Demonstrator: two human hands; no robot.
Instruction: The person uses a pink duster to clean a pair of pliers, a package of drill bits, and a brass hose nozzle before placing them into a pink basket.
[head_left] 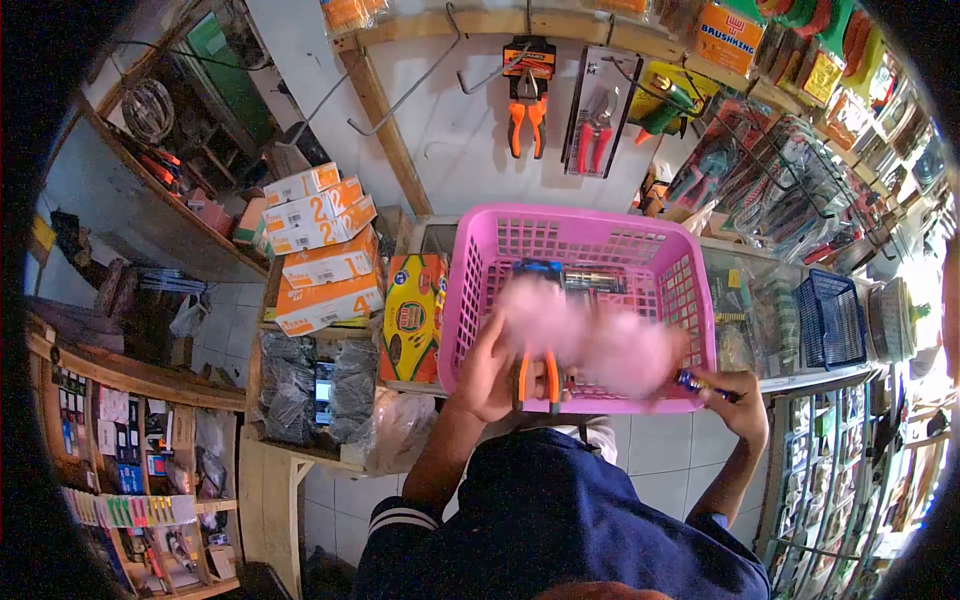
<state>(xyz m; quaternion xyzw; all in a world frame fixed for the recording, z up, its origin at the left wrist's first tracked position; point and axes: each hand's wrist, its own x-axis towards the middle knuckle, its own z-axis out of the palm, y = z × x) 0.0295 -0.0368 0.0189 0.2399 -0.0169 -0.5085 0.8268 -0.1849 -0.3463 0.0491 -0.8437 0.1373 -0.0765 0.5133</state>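
My left hand (483,372) is closed around pliers with orange-and-black handles (521,384), over the near left side of a pink plastic basket (700,300). The handles point down toward my body. A pink cloth (625,352), smeared by motion, stretches from above the pliers toward my right hand (738,402) and hides the pliers' head. My right hand is closed on a small dark blue object with a shiny end (690,380), just past the basket's near right corner; its kind does not show. Inside the basket lie a blue-topped item (538,268) and silvery metal pieces (597,279).
Left of the basket stand a yellow box (414,318) and stacked orange-and-white boxes (325,270). A phone (324,393) lies between dark plastic-wrapped bundles. To the right is a dark blue basket (831,318). Packaged pliers (527,105) and pruning shears (598,125) hang behind.
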